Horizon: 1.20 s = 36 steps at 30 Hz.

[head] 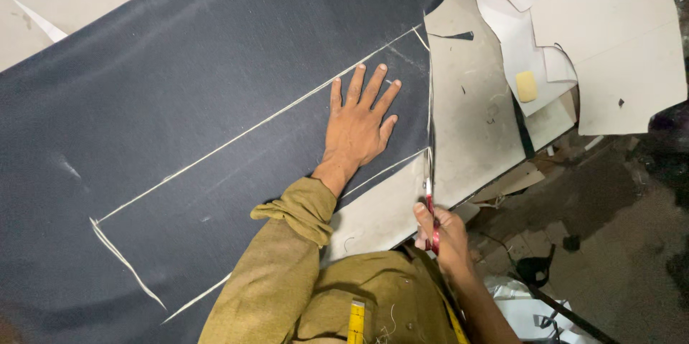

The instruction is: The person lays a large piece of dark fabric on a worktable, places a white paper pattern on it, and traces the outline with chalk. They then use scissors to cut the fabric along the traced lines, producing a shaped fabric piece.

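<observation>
A large sheet of dark navy fabric (179, 100) lies spread over a pale table (466, 121), marked with long white chalk lines (244, 136). My left hand (359, 125) rests flat on the cloth with fingers spread, just inside the chalked outline. My right hand (441, 236) grips red-handled scissors (430, 193). Their blades point away from me along the cloth's right edge, where a chalk line runs.
White and cream paper pattern sheets (610, 35) are piled at the table's far right corner, with a small yellow chalk block (527, 86) on them. A yellow tape measure (356, 321) hangs at my chest. Beyond the table edge is a dusty floor (610, 229) with scraps.
</observation>
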Tool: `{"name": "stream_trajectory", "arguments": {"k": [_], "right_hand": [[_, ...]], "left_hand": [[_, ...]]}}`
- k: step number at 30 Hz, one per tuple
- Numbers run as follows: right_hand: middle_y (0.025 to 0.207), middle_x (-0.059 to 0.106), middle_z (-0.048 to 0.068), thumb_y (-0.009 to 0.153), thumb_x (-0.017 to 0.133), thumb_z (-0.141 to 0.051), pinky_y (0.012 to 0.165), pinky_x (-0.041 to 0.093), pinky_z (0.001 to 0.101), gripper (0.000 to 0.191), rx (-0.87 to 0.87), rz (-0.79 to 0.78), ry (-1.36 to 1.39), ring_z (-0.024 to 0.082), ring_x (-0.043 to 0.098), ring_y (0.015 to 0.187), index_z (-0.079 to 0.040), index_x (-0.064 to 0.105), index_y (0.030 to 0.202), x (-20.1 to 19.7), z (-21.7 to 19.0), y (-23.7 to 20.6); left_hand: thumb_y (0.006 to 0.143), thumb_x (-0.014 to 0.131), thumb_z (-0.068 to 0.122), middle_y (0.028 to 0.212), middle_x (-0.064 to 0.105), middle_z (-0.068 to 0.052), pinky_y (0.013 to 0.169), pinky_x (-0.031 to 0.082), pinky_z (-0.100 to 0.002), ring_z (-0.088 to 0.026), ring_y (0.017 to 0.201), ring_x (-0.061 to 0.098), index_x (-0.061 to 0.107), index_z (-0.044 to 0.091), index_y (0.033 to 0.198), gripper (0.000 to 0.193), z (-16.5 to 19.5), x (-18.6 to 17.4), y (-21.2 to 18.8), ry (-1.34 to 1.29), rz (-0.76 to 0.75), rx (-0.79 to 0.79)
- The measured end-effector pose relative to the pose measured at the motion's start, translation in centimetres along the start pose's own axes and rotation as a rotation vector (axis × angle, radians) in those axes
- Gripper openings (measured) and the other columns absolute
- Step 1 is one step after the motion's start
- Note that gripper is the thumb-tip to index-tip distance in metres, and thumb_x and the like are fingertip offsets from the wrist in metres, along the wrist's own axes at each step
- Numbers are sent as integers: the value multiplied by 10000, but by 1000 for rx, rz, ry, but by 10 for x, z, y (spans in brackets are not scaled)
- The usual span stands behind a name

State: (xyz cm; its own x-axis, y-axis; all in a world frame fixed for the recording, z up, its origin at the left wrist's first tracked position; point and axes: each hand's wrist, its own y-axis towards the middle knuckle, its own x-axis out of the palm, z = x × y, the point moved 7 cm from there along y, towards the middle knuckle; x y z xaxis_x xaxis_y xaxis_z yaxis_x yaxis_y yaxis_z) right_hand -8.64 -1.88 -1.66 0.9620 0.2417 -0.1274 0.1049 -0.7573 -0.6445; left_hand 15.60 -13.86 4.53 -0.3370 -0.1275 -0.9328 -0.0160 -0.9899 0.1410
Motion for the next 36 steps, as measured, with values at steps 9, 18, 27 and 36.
{"name": "stream_trajectory", "arguments": {"k": [9,18,27,36], "right_hand": [[563,506,-1,943,681,-366,451,414,279,384,13,-27,155,125,513,472,-85,556,713,10,5,1],[568,534,14,970,655,-397,481,404,265,428,5,-15,68,119,515,498,-72,561,708,8,-2,-3],[590,585,15,1005,536,-469,504,412,258,484,3,-264,-3,114,532,523,-61,600,751,-31,-1,3],[615,547,20,1016,511,-456,549,435,271,473,34,-428,47,136,549,578,-37,606,818,-66,3,-2]], "left_hand": [[983,540,454,1661,253,-33,1228,147,-632,-321,1539,175,424,283,1545,599,-1,2,1,-2,-23,-11],[992,515,463,1662,248,-34,1232,135,-625,-316,1542,163,416,283,1549,593,-2,4,2,0,-32,-12],[963,569,455,1665,232,-38,1231,142,-631,-333,1547,161,427,276,1542,622,-4,-3,2,-17,-11,-7],[886,610,482,1657,208,-33,1217,95,-630,-316,1537,130,424,272,1512,686,28,-13,-48,-112,-222,54]]}}
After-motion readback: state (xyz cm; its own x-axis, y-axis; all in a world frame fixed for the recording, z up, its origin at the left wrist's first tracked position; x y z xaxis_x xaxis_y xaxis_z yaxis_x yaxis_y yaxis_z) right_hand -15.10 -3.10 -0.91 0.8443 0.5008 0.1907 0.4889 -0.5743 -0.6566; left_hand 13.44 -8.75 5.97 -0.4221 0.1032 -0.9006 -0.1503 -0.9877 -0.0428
